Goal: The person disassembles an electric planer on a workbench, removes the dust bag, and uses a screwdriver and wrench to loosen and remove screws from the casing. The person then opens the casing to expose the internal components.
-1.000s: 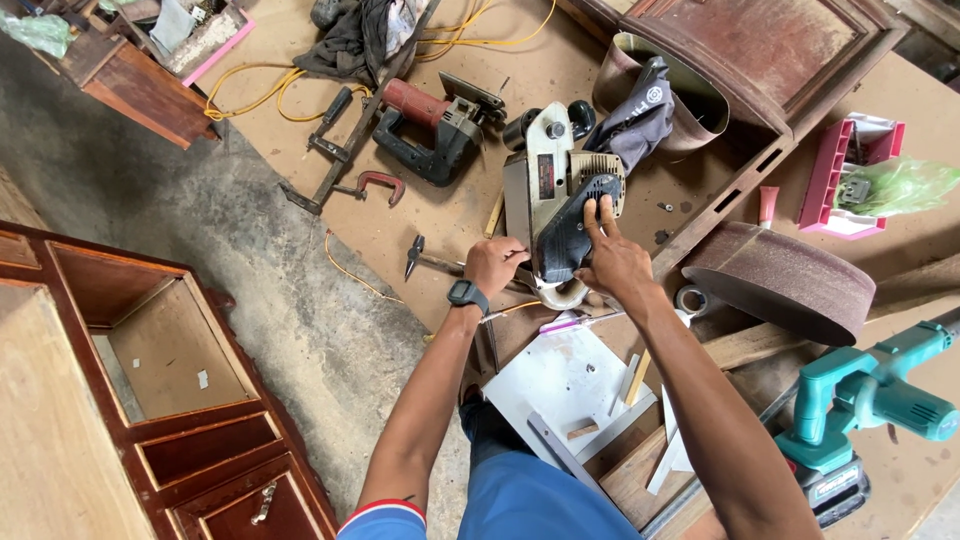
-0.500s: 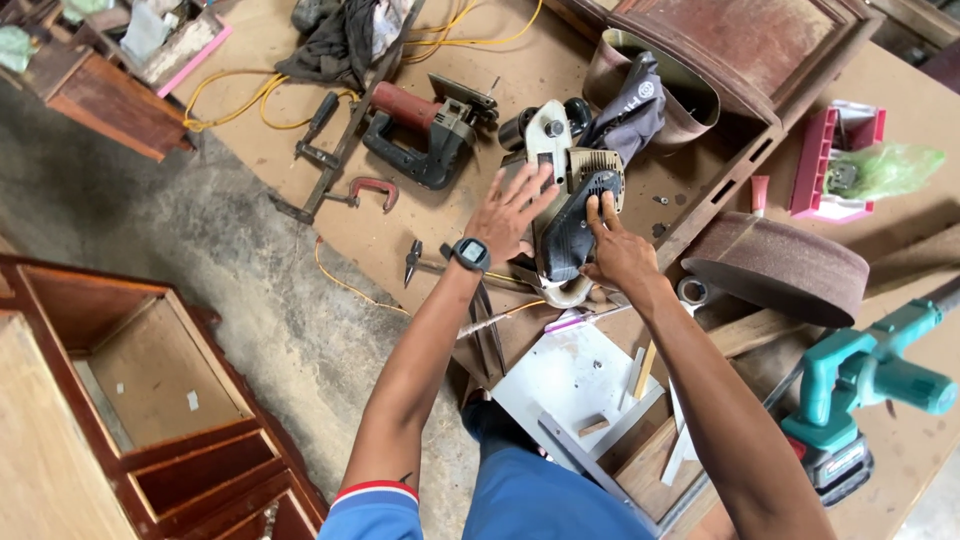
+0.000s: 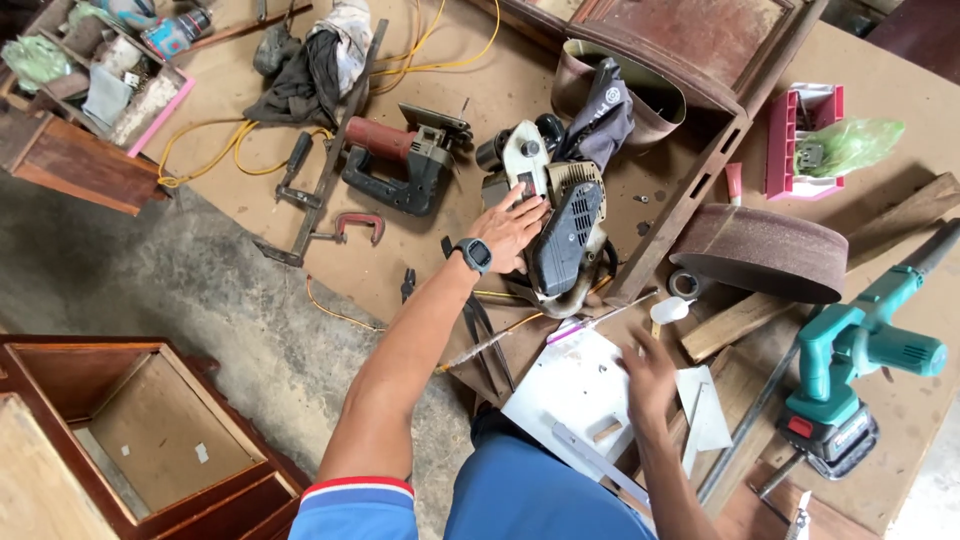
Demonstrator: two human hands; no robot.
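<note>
While left hand (image 3: 515, 228) lies flat, fingers spread, on belt sander (image 3: 565, 235) | right hand (image 3: 648, 378) blurred, grip unclear, over white board (image 3: 570, 390)

Cream-and-black sander (image 3: 555, 215), teal blower (image 3: 865, 350)

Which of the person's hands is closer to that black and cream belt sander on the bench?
Left. The left hand rests on the belt sander, fingers spread against its side. The right hand is blurred, well below it, above the white board.
</note>
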